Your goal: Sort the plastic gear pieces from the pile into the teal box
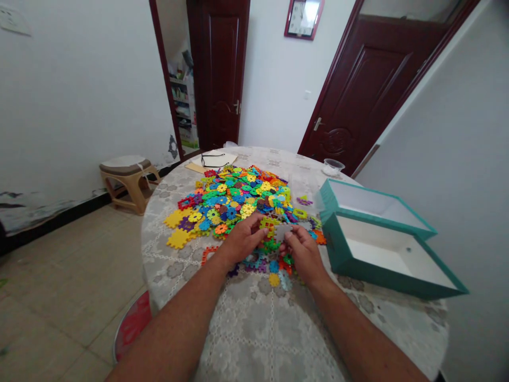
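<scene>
Over the patterned tabletop (157, 239), near the colourful pile (234, 197), the left hand (245, 234) had its grip pinched on a yellow-green piece (269, 225); beside it, a grey piece (282, 232) sat in the grip of the right hand (305, 250). Both seemed light, stiff, best taken by their edges.

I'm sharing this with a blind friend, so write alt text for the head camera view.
A person's left hand holds a yellow-green toothed piece beside a gray piece in the right hand. A heap of colorful notched pieces lies just beyond on a round, cloth-covered table, with two open teal containers at right.
</scene>
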The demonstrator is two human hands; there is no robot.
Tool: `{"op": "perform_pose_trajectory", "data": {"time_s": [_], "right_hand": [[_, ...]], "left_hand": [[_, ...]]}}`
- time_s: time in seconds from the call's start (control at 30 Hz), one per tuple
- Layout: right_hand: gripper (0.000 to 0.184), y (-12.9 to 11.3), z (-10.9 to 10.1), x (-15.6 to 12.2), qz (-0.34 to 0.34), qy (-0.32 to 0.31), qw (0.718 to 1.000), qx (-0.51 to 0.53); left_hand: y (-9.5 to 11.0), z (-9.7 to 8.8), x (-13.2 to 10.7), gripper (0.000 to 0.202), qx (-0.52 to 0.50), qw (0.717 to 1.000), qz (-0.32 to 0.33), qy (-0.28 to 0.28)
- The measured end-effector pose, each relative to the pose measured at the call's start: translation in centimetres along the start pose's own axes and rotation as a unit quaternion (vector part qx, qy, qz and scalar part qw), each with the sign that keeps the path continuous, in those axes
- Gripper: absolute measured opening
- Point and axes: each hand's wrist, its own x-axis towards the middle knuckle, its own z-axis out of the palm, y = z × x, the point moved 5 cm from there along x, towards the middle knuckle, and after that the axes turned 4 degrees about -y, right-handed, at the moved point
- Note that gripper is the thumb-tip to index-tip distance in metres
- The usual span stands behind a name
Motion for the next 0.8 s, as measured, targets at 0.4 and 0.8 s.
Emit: {"op": "perform_pose_trajectory", "data": {"time_s": [0.4, 0.8], "right_hand": [[0.03, 0.5, 0.0, 0.1, 0.001, 0.01, 0.997, 0.071], [0.024, -2.3, 2.7, -2.5, -0.053, -0.221, 0.951, -0.209]], "left_hand": [[-0.7, 0.5, 0.0, 0.026, -0.144, 0.986, -0.081, -0.008], [-0.7, -2.6, 0.3, 0.022, -0.178, 0.964, -0.041, 0.192]]}}
